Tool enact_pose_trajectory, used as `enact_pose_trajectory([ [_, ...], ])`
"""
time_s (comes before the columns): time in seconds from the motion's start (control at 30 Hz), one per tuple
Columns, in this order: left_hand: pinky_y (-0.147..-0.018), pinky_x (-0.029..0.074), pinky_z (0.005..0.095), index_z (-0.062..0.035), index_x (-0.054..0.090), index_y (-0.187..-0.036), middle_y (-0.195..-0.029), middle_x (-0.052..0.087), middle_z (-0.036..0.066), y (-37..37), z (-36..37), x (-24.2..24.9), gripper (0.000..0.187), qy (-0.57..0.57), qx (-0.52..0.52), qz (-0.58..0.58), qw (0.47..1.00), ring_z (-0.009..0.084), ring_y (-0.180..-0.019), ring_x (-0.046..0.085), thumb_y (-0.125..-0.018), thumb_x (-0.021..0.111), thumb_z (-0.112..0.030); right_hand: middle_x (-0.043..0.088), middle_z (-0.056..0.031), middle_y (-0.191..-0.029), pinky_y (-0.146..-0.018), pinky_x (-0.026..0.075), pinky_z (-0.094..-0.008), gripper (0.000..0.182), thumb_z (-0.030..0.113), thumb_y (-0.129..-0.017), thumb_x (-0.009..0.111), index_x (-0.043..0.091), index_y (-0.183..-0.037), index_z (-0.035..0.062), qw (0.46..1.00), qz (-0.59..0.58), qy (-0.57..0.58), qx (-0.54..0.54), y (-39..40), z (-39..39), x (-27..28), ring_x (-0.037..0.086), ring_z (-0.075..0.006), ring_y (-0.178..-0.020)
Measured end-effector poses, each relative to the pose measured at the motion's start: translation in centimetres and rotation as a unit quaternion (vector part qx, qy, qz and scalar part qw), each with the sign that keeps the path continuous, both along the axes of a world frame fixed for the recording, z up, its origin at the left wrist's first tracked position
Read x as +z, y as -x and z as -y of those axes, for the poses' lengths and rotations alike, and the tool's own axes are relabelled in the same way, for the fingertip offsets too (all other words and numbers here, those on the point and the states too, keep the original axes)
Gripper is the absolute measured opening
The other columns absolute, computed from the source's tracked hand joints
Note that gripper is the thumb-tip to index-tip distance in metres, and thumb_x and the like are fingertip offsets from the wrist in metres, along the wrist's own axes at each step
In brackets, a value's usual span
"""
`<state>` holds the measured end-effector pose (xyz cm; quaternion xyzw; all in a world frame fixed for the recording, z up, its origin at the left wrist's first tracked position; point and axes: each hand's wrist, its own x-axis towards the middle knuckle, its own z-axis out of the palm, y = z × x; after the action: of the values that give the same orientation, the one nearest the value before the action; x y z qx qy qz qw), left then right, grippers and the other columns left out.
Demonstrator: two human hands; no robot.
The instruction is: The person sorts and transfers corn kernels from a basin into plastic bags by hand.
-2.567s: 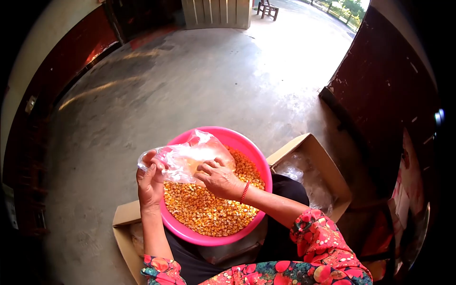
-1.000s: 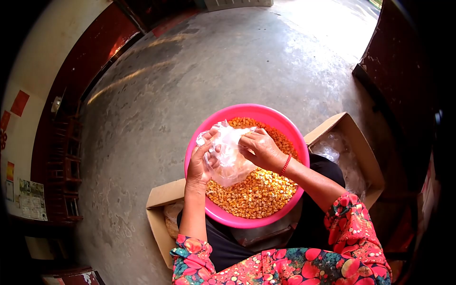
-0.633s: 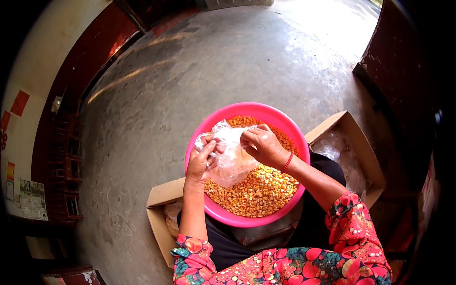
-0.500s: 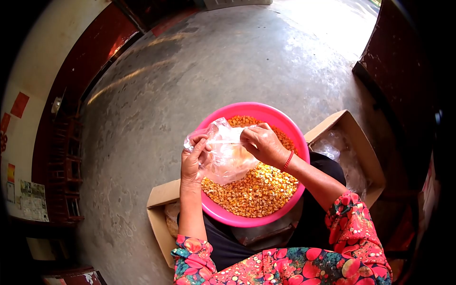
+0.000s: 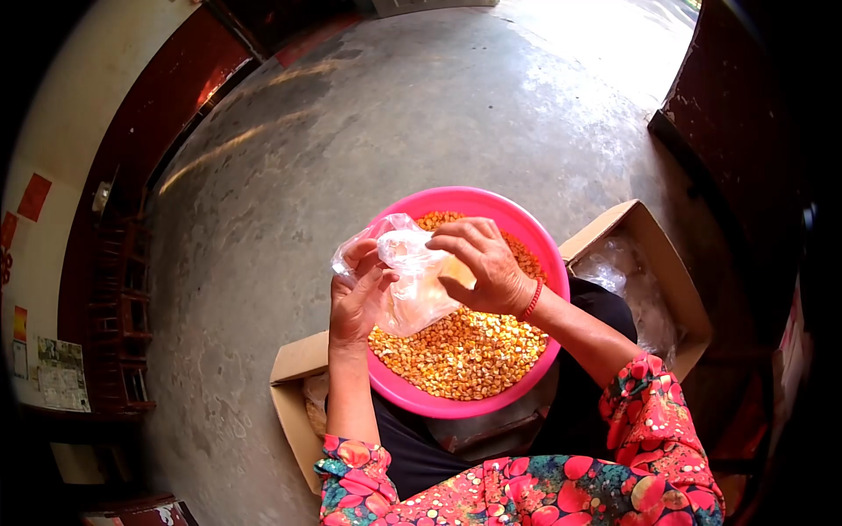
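A clear plastic bag hangs over the pink basin, its mouth partly open. My left hand grips the bag's edge between thumb and fingers on the left side. Just right of the mouth, my right hand is held with thumb and fingers apart, fingertips close to the plastic and nothing between them. Loose dried corn kernels fill the basin beneath both hands, and part of them is hidden by the bag and the right hand.
On the right stands an open cardboard box with clear plastic bags inside. Another cardboard box is at the left, partly behind my left arm. Grey concrete floor stretches ahead. Stacked wooden stools line the left wall.
My right hand has let go of the bag's edge and spread its fingers. The bag's mouth has drawn in toward my left hand, which still holds it.
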<state>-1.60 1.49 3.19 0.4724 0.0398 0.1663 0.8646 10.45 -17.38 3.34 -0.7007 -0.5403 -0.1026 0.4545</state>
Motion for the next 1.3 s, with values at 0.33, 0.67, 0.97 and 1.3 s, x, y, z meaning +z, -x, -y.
enact_pose_trajectory([
  [0.33, -0.079, 0.050, 0.0289, -0.0044, 0.057, -0.113, -0.097, 0.065, 0.009, 0.4, -1.2, -0.3, 0.025, -0.020, 0.008, -0.032, 0.999, 0.0155, -0.085, 0.060, -0.088, 0.055, -0.007, 0.060, -0.0076, -0.065, -0.072, 0.044, -0.0327, 0.009, 0.015, -0.078, 0.067, 0.065, -0.084, 0.0082, 0.976, -0.200, 0.027, 0.076, 0.1, -0.5, -2.1, 0.059, -0.0165, -0.064],
  [0.67, -0.068, 0.053, 0.0301, -0.0097, 0.063, -0.100, -0.089, 0.066, 0.004, 1.3, -3.8, -1.2, 0.017, 0.025, 0.120, -0.061, 0.991, 0.0159, -0.075, 0.063, -0.092, 0.055, -0.022, 0.065, -0.0067, -0.105, -0.082, 0.045, -0.0283, 0.025, 0.011, -0.091, 0.055, 0.061, -0.115, 0.0062, 0.750, -0.535, -0.337, 0.195, -5.5, 2.6, -0.7, 0.057, -0.0140, -0.093],
  [0.97, -0.087, 0.053, 0.0377, -0.0266, 0.038, -0.138, -0.139, 0.043, 0.012, 0.9, -1.0, 1.4, 0.050, 0.050, 0.069, 0.071, 0.994, 0.0254, -0.102, 0.061, -0.093, 0.049, -0.008, 0.061, -0.0064, -0.103, -0.074, 0.044, -0.0245, 0.049, 0.001, -0.086, 0.056, 0.045, -0.134, 0.0074, 0.690, -0.615, -0.279, 0.260, -5.1, 3.2, -0.7, 0.055, -0.0104, -0.084],
  [1.3, -0.087, 0.048, 0.0265, -0.0133, 0.041, -0.138, -0.135, 0.048, 0.012, 1.7, -0.6, 0.7, 0.040, -0.349, 0.183, -0.031, 0.919, 0.0188, -0.109, 0.058, -0.098, 0.039, -0.007, 0.061, -0.0047, -0.104, -0.077, 0.045, -0.0231, 0.050, 0.008, -0.084, 0.063, 0.042, -0.129, 0.0004, 0.714, -0.606, -0.206, 0.283, -4.9, 3.2, -0.4, 0.056, -0.0094, -0.091],
])
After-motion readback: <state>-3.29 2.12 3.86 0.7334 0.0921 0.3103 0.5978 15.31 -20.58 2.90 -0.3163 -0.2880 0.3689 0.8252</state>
